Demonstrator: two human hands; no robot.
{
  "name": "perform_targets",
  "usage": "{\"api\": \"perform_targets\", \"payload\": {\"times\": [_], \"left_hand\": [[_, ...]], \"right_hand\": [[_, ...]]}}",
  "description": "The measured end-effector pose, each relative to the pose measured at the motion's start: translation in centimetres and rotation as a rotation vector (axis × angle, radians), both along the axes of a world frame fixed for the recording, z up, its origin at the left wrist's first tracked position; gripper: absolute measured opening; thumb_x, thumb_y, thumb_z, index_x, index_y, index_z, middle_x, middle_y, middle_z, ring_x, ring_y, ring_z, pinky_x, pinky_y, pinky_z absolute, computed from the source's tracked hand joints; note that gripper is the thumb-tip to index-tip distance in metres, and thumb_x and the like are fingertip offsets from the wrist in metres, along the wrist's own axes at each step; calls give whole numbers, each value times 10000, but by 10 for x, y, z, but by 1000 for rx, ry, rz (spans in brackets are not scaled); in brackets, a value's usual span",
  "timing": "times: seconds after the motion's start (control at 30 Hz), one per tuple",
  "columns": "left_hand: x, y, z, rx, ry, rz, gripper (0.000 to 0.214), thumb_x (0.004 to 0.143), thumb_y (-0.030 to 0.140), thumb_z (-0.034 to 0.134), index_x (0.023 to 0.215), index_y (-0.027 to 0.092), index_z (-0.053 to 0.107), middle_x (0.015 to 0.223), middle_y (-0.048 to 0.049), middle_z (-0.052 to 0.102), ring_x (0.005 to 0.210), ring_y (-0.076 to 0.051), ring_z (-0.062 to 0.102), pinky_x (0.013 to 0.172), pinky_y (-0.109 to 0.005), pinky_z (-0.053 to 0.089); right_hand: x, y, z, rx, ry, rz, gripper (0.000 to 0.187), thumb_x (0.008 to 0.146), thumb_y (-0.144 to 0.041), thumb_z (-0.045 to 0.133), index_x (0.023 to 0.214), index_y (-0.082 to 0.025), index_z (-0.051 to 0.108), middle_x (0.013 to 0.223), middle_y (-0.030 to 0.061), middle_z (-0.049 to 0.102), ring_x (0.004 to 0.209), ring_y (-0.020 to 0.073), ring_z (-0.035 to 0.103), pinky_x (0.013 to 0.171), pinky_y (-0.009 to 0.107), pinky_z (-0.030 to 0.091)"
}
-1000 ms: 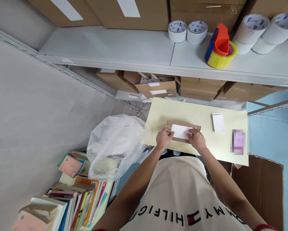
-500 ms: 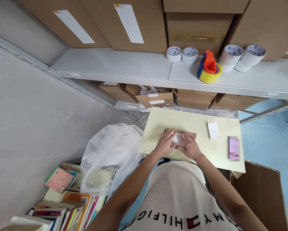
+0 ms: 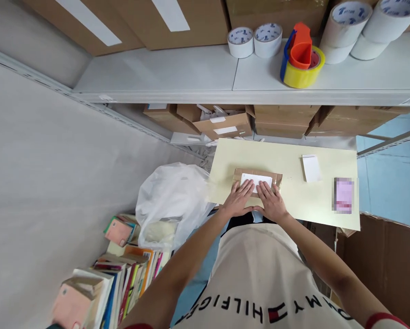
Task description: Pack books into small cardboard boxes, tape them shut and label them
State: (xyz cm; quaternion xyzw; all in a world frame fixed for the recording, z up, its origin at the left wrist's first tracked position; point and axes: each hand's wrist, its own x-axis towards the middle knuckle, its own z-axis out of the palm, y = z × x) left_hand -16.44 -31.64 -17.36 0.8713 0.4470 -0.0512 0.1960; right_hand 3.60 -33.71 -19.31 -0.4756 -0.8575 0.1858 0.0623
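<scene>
on the pale yellow tabletop (image 3: pixel 225 157), in the head view, lies one small brown cardboard parcel (image 3: pixel 256 171) near the front edge, with one white label (image 3: pixel 254 178) flat on its top. two bare hands rest there, palms down: the left hand (image 3: pixel 238 200) and the right hand (image 3: pixel 272 202) both have their fingers out straight on the label and parcel, pinching nothing, the thumbs nearly meeting. between them they cover the label's lower corners and much of the parcel's front edge.

to the right lie one white pad (image 3: pixel 311 168) and one purple item (image 3: pixel 344 195), blurred by blocks so that its kind cannot be told. on the grey shelf (image 3: pixel 177 68) beyond are six white tape rolls (image 3: pixel 241 45), two singly and four in two stacks, plus one yellow tape roll (image 3: pixel 299 75) in one red-and-blue dispenser (image 3: pixel 301 48). boxes with two white strips stand behind them. under the shelf one open carton (image 3: pixel 225 125) holds white pieces. one cloudy plastic bag (image 3: pixel 174 196) crowds the table's left side; books (image 3: pixel 129 274), too overlapped to count, stand below it. one large open box (image 3: pixel 383 260) is at lower right.
</scene>
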Motion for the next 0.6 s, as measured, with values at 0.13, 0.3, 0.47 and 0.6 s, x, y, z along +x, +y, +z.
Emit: {"api": "perform_targets", "payload": {"times": [0.13,0.3,0.47,0.6], "left_hand": [[-9,6,-1,32,62,102,778,914,532,463,1552,180,189,1604,-152,218,1483,-334,194,1178,-574,108],[-11,29,-3,84,20,246,665,935,492,425,1519,197,305,1620,-157,149,1495,-360,123,1150,-619,163],[-7,44,-20,-26,-144,567,663,920,480,442,1507,198,311,1623,-174,126,1486,-394,130,1105,-658,247],[-15,40,-33,-210,-457,827,773,872,474,551,1491,102,275,1473,-258,428,1372,-352,422,1072,-488,398]], "right_hand": [[19,-10,-4,15,-21,-83,708,967,-463,388,1556,-140,165,1593,146,252,1471,317,243,1186,554,127],[32,-10,-8,50,-63,-294,724,958,-520,385,1560,-186,161,1620,161,165,1483,374,162,1137,612,200],[17,-7,-17,-110,-51,-525,700,967,-532,344,1564,-259,100,1621,163,168,1413,371,344,986,535,440],[6,-20,-18,-168,166,-655,724,967,-500,363,1567,-228,63,1582,155,294,1391,313,403,966,454,479]]}}
